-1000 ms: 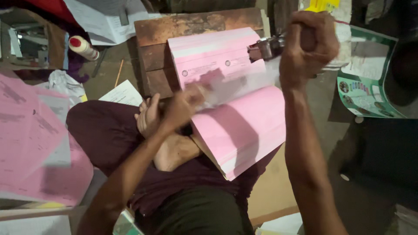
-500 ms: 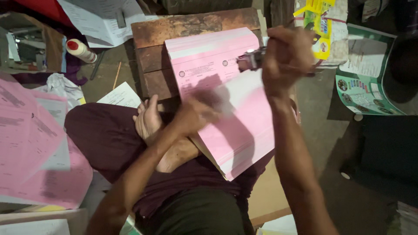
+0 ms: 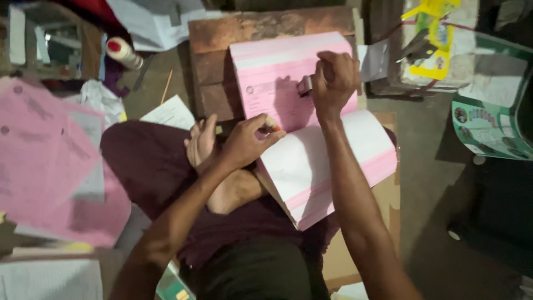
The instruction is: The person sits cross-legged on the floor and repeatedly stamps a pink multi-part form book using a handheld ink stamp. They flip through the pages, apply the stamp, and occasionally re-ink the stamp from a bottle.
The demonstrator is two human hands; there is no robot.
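The pink form pad [image 3: 277, 83] lies on a wooden block [image 3: 222, 61]. Right hand [image 3: 333, 78] clenches a small stamping tool [image 3: 304, 86] onto it; left hand [image 3: 247, 141] pinches turned leaves [image 3: 327, 161] back. Best pressed squarely, leaves kept flat.

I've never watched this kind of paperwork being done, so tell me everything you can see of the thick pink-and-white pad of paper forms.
The thick pink-and-white pad of paper forms lies open on a worn wooden block and runs down over the seated person's lap. A pink printed sheet lies flat on top; below it a sheaf of white and pink sheets curls over, edges banded in both colours. The right hand presses a small metal tool, mostly hidden, onto the pink sheet. The left hand pinches the turned sheaf's corner.
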